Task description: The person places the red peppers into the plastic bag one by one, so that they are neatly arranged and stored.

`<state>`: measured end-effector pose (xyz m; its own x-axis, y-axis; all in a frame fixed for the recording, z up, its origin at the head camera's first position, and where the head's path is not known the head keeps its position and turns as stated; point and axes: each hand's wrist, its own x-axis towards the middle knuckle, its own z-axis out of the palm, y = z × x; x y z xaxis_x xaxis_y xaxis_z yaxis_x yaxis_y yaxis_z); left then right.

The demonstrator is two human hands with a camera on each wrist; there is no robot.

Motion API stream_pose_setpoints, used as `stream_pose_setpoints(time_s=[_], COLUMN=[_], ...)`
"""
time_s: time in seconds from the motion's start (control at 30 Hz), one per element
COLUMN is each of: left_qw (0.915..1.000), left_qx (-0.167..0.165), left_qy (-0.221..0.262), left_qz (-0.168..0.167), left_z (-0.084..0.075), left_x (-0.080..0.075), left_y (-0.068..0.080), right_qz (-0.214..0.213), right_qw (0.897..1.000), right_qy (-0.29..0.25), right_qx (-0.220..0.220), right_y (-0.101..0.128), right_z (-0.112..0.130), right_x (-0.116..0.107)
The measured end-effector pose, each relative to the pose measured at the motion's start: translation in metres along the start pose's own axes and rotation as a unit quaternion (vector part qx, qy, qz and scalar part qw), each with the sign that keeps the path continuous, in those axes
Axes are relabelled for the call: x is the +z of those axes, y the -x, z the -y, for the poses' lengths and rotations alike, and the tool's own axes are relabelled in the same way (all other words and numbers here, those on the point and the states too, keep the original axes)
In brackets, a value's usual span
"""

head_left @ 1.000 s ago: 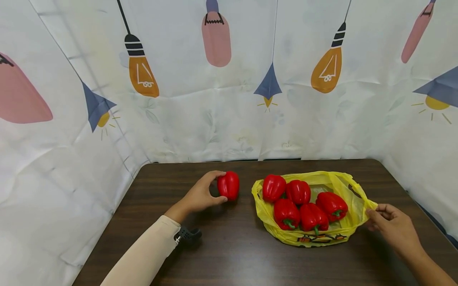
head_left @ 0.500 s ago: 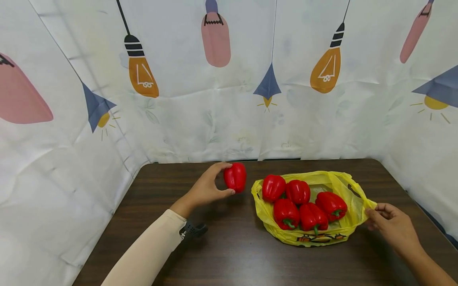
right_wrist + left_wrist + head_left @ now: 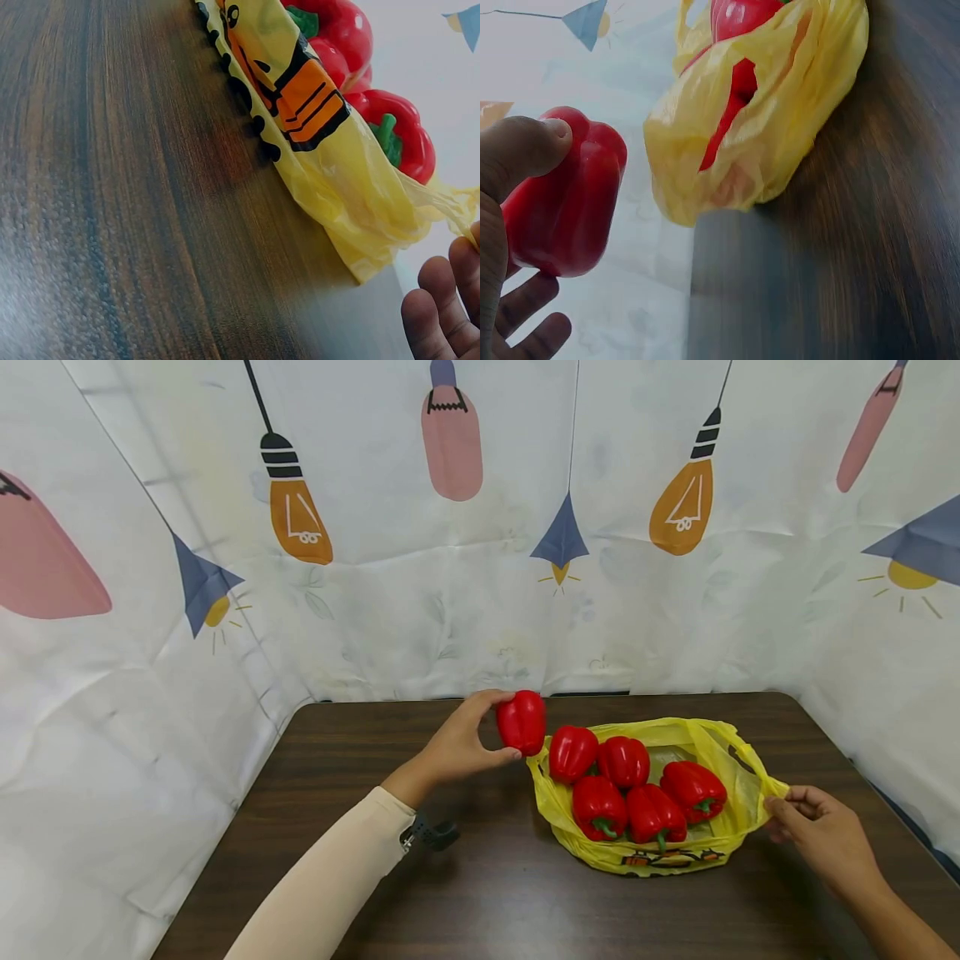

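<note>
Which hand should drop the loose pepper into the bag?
Left. The left hand already grips the red pepper right by the yellow bag rim, while the right hand pinches the bag's handle, probably steadying it.

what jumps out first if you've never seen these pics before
The bright red bell peppers: five lie in an open yellow plastic bag on the right half of the dark wooden table. The left hand grips a sixth pepper just above the bag's left rim, while the right hand pinches the bag's right handle.
</note>
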<state>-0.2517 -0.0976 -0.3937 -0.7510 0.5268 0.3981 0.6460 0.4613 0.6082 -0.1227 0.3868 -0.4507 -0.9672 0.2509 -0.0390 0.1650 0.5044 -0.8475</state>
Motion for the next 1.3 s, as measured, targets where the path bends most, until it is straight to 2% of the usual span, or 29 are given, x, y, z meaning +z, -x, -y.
stream_pose_setpoints(time_s=[0.23, 0.57, 0.83, 1.3], left_qw=[0.9998, 0.9994, 0.9992, 0.9978], left_qx=[0.012, 0.023, 0.011, 0.026], left_qy=[0.013, 0.000, -0.001, 0.008], left_qz=[0.014, 0.025, 0.039, 0.060], left_z=[-0.007, -0.017, -0.030, -0.050], left_x=[0.008, 0.022, 0.031, 0.051], left_y=[-0.010, -0.023, -0.034, -0.053], right_qz=[-0.003, -0.004, -0.003, -0.003], right_qw=[1.000, 1.000, 1.000, 1.000], right_qy=[-0.001, -0.010, -0.009, -0.009], right_qx=[0.002, -0.001, -0.006, -0.006], right_y=[0.000, -0.001, -0.002, -0.003], right_z=[0.000, 0.001, 0.000, 0.002], right_x=[0.001, 0.001, 0.001, 0.002])
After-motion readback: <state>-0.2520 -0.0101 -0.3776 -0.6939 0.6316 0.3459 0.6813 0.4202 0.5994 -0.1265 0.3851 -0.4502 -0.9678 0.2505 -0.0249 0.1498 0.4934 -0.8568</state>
